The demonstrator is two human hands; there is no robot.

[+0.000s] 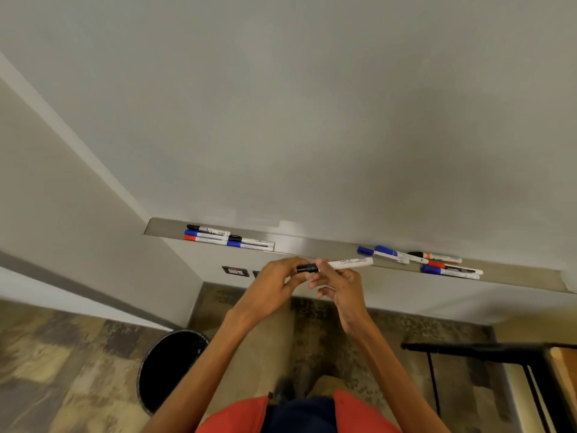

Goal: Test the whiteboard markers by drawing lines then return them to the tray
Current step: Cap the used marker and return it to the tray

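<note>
Lying level and crosswise just before the tray (312, 245), the black-capped marker (346, 264) is pinched at its cap (307, 269) by the left hand (274, 282), the right hand (340, 289) gripping the rightward-pointing white barrel.

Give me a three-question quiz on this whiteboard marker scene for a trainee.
1. True or false: the white wall-mounted whiteboard above the long metal tray shows drawn marker lines.
2. Which hand pinches the black cap of the white-barrelled marker? A left hand, B right hand, C neither.
3. Fill in: the round black waste bin stands on the floor to the person's ____.
Key: 1 false. 2 A; the right hand holds the barrel. 3 left.
</note>
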